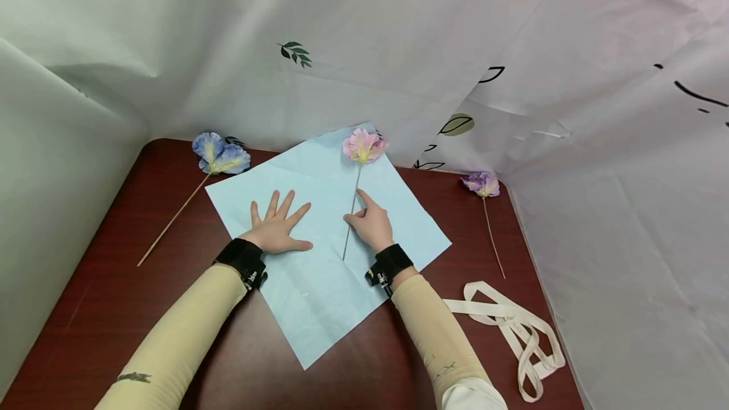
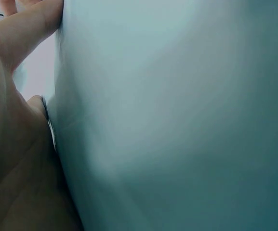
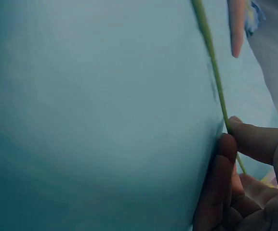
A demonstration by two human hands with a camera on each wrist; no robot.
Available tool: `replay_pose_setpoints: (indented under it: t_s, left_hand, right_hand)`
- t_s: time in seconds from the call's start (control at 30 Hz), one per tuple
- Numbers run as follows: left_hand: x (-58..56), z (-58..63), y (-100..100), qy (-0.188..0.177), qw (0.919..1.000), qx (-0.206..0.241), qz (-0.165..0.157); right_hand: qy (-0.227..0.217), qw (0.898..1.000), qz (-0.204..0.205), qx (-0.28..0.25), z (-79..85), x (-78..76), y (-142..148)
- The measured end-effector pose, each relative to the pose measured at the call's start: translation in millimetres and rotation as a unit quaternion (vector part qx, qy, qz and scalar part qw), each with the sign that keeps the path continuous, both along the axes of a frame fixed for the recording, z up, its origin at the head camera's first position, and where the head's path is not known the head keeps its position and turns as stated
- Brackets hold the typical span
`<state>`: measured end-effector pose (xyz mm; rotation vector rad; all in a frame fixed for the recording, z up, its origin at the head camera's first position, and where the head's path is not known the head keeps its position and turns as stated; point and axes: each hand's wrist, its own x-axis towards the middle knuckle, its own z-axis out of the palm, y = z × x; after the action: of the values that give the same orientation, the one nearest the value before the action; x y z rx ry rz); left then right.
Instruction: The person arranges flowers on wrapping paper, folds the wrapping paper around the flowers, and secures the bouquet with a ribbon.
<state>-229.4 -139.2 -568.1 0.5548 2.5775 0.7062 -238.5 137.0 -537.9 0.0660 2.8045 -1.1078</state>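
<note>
A light blue sheet of wrapping paper (image 1: 319,309) lies turned cornerwise on the dark red table. On its left part rests my left hand (image 1: 275,231), fingers spread and straight; the left wrist view shows that hand against the paper (image 2: 153,115). With thumb and fingers my right hand (image 1: 373,223) pinches the thin green stem of a pink artificial flower (image 1: 363,146). The bloom lies near the paper's far corner, its stem running toward the middle. Close up in the right wrist view, the stem (image 3: 217,77) passes between thumb and fingertips, close over the paper.
A blue flower (image 1: 219,155) with a long stem lies on the table (image 1: 102,283) at the left. Over at the right are a purple flower (image 1: 483,184) and, nearer, a loose cream ribbon (image 1: 529,334). White printed cloth (image 1: 342,87) hangs behind and at both sides.
</note>
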Motion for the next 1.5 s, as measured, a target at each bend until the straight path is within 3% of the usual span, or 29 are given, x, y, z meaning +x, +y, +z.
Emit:
replay_pose_setpoints:
  t_s: [0.37, 0.63, 1.27, 1.5]
  left_hand:
    - [0.4, 0.0, -1, 0.009, 1.0000, -0.002, 0.000]
    - [-0.1, -0.4, 1, 0.012, 0.9999, -0.007, 0.002]
    - [2.1, 7.8, 1, 0.003, 1.0000, -0.007, -0.001]
    - [2.5, 7.3, 2, 0.000, 1.0000, -0.005, -0.001]
  right_hand:
    - [-0.012, 0.992, 0.057, 0.111, 5.7, -0.9, -9]
    - [-0.009, 0.984, 0.084, 0.156, 5.6, 1.7, -11]
    - [-0.019, 0.980, 0.106, 0.169, 7.9, 1.7, -13]
    - [-0.016, 0.983, 0.110, 0.148, 3.0, 1.8, -8]
